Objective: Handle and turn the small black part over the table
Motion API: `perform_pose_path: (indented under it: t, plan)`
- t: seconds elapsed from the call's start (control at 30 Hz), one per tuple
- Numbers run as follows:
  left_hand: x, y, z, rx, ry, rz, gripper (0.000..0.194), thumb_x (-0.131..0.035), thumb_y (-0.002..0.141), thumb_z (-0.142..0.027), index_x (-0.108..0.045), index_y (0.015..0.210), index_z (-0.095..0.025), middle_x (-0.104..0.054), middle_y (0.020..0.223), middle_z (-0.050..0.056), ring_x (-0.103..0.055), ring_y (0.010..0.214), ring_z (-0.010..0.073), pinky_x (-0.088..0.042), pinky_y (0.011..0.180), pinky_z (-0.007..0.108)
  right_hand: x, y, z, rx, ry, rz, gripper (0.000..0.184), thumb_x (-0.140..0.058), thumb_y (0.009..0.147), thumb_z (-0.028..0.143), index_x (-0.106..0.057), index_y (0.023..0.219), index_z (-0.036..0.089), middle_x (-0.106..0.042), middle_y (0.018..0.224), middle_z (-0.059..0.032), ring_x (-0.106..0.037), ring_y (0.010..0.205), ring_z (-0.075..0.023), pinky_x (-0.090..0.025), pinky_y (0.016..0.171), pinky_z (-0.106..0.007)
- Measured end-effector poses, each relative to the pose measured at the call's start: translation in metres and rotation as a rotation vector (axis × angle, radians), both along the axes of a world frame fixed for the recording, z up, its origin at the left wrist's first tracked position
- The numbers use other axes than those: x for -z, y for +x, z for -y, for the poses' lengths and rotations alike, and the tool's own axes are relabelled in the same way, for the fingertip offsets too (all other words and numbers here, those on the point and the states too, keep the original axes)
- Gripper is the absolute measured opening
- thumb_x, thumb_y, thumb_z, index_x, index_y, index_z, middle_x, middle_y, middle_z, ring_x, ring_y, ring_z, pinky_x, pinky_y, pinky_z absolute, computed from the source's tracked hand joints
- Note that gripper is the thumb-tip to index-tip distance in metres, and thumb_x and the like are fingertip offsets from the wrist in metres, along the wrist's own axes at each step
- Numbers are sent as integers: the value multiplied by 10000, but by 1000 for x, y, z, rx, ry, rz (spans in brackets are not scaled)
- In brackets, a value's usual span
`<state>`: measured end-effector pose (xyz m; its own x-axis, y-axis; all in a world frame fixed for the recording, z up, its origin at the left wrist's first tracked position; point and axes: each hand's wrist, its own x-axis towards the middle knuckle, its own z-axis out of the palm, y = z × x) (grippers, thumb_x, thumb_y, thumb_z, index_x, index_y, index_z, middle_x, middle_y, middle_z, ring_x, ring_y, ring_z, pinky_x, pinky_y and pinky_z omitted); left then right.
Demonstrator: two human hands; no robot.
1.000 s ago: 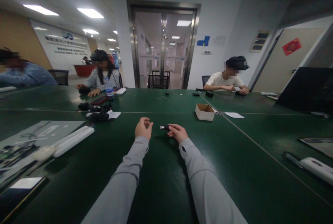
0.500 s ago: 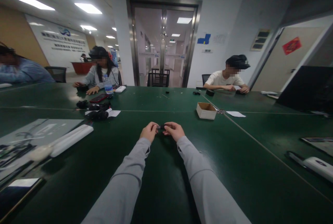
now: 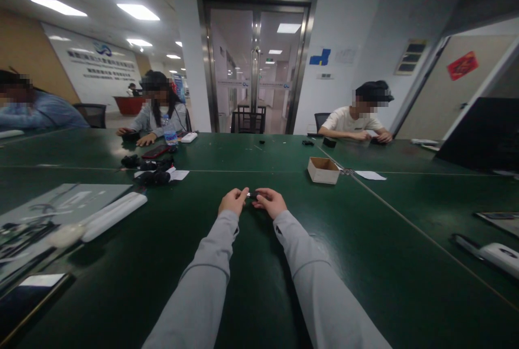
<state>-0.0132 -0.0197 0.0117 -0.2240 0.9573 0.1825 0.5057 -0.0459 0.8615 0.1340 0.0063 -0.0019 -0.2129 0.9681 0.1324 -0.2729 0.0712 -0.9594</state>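
Note:
Over the middle of the green table (image 3: 259,262), a small dark stick-like object with a silvery end (image 3: 252,195) spans the gap between my two hands. Its exact kind is too small to make out. My left hand (image 3: 232,201) pinches the silvery end on the left between thumb and fingers. The black end is gripped by my right hand (image 3: 271,202), whose fingertips cover part of it. Both hands are closed and face each other, held just above the tabletop.
Ahead to the right stands an open cardboard box (image 3: 323,170), beside a white paper (image 3: 370,175). Black gear (image 3: 153,177) and a water bottle (image 3: 170,134) lie ahead left. A phone (image 3: 32,306) is near left; a white device (image 3: 500,258) near right. Co-workers sit across the table.
My left hand and forearm have shifted slightly, and a bit more of the bright silvery part shows between the hands. The whole view has tilted a little.

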Motion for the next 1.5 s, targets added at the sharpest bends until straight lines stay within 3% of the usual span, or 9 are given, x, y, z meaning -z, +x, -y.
perform_pose_path:
  t: [0.17, 0.33, 0.5, 0.63, 0.77, 0.9, 1.03, 1.2, 1.5]
  plan:
    - [-15, 4, 11, -24, -63, -176, 533, -329, 748, -624, -510, 471, -206, -544, 523, 20, -486, 532, 157, -296, 513, 247, 1, 3, 0, -67, 36, -20, 308, -706, 618, 127, -600, 907, 120, -628, 758, -44, -640, 599, -149, -552, 562, -219]
    - [-17, 2, 13, -10, -49, -198, 543, -312, 758, -622, -502, 465, -207, -538, 522, 21, -477, 522, 161, -291, 509, 252, 1, 7, 1, -99, 66, -17, 347, -717, 609, 138, -609, 939, 137, -622, 848, -64, -642, 630, -155, -552, 579, -235]
    - [-3, 0, 4, 35, 7, -85, 438, -360, 768, -573, -555, 616, -212, -557, 566, 2, -508, 573, 147, -332, 543, 238, -2, 5, 2, -31, 28, 13, 301, -715, 629, 190, -599, 899, 124, -621, 698, -34, -621, 529, -136, -528, 480, -200]
    - [10, -1, -7, 129, 175, 71, 213, -505, 733, -399, -557, 785, -200, -591, 736, 11, -537, 696, 130, -391, 652, 231, -3, 2, 1, 26, -11, 9, 234, -701, 658, 201, -590, 845, 115, -620, 629, -34, -605, 483, -132, -506, 432, -189]
    - [12, 0, -9, 257, 172, 261, 267, -551, 690, -332, -527, 905, -175, -597, 778, 32, -552, 680, 124, -410, 610, 225, -5, 1, 2, 37, -30, 26, 216, -701, 655, 174, -593, 832, 112, -627, 627, -39, -601, 474, -129, -499, 424, -186]
    - [11, -1, -8, 217, 76, 229, 272, -427, 772, -396, -526, 909, -182, -521, 545, -21, -487, 490, 106, -364, 494, 212, -6, 1, 4, 4, -7, 53, 228, -711, 634, 167, -602, 825, 107, -623, 596, -30, -592, 462, -117, -490, 420, -170]
    - [11, -2, -9, 185, 128, 243, 251, -510, 714, -310, -525, 936, -193, -565, 673, -13, -515, 570, 94, -382, 540, 198, -5, 1, 2, -10, -7, 34, 245, -722, 619, 184, -607, 823, 110, -620, 582, -24, -592, 466, -116, -489, 420, -169]
    - [9, -2, -9, 145, 87, 190, 234, -428, 759, -358, -559, 859, -191, -469, 520, -35, -450, 492, 98, -337, 486, 197, -1, 3, -1, -11, -15, 19, 244, -729, 615, 186, -615, 819, 117, -621, 592, -22, -596, 473, -117, -494, 424, -171]
    - [7, -2, -9, 176, 98, 223, 251, -505, 712, -328, -563, 912, -189, -547, 643, -12, -499, 570, 99, -373, 537, 196, -2, 5, 0, -21, -17, 7, 248, -717, 628, 161, -613, 847, 111, -622, 606, -27, -604, 487, -122, -494, 432, -166]
